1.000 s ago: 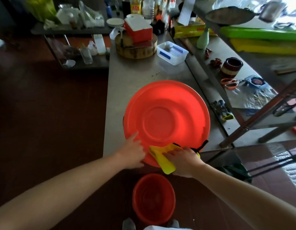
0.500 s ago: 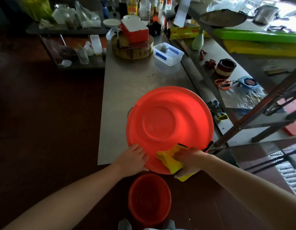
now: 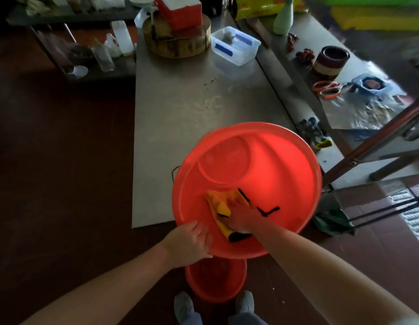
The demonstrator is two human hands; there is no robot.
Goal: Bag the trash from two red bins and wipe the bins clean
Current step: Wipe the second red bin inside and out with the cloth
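A large red bin (image 3: 269,174) lies bottom-up at the near edge of the steel table (image 3: 180,109), jutting out over the floor. My left hand (image 3: 189,242) grips its near rim. On the bin's upturned surface my right hand (image 3: 241,214) presses down flat on a yellow cloth with black edging (image 3: 221,207). A smaller red bin (image 3: 215,280) stands open on the floor below, between my feet, with its far side hidden under the large bin.
At the table's far end stand a round wooden block (image 3: 178,43) with a red box on it and a clear plastic tub (image 3: 235,45). To the right, a lower shelf holds scissors (image 3: 325,89), a jar (image 3: 330,59) and small clutter. Dark floor lies to the left.
My right hand has moved the cloth from the bin's near rim inward towards its middle. The large bin now reaches further over the table edge towards me. My left hand stays on the rim.
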